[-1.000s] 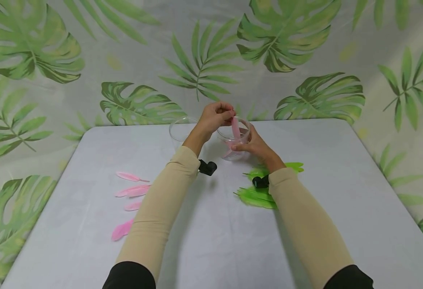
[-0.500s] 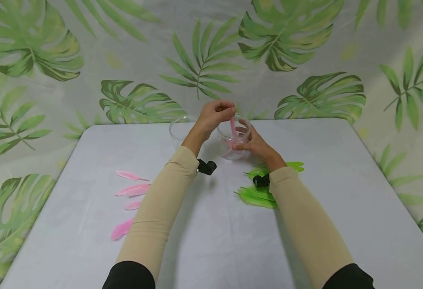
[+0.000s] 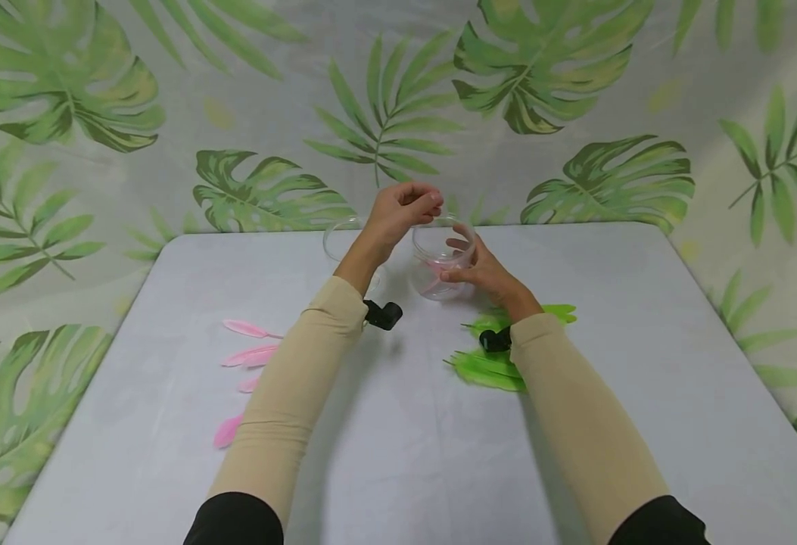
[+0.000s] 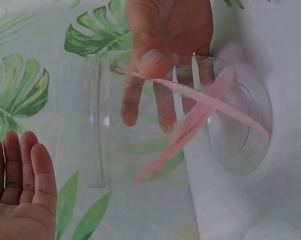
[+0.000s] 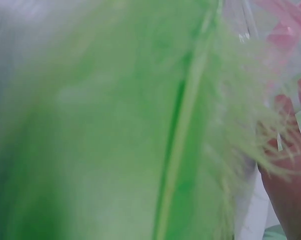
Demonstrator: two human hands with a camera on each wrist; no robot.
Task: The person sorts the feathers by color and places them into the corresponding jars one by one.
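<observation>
R hand (image 3: 483, 269) grips the clear cup (image 3: 442, 261) from the side, thumb on the near wall and fingers wrapped round the far wall; the wrist view shows those fingers (image 4: 163, 107) thru the plastic. Cup stands upright near the far edge of the tabletop (image 3: 398, 454), roughly mid-width. Inside it: two pink feathers (image 4: 200, 117), crossed, leaning from the base up toward the rim.

L hand (image 3: 401, 208) hovers above and just left of the cup rim, fingers relaxed and slightly curved, holding nothing. L wrist view confirms: palm bare, fingertips (image 4: 20, 160) together, apart from the cup.

A 2nd clear cup (image 3: 344, 242) sits just beside the first on its left, partly hidden behind the L wrist.

Green feathers (image 3: 490, 363) lie in a loose pile near the middle of the tabletop, under the R forearm. R wrist cam is almost fully filled by one green feather, blurred, w/ a bit of cup and pink at the top right corner.

Loose pink feathers (image 3: 251, 354) lie in a row toward the left edge, well apart from the cups; the nearest one is partly covered by the L sleeve (image 3: 289, 401).
</observation>
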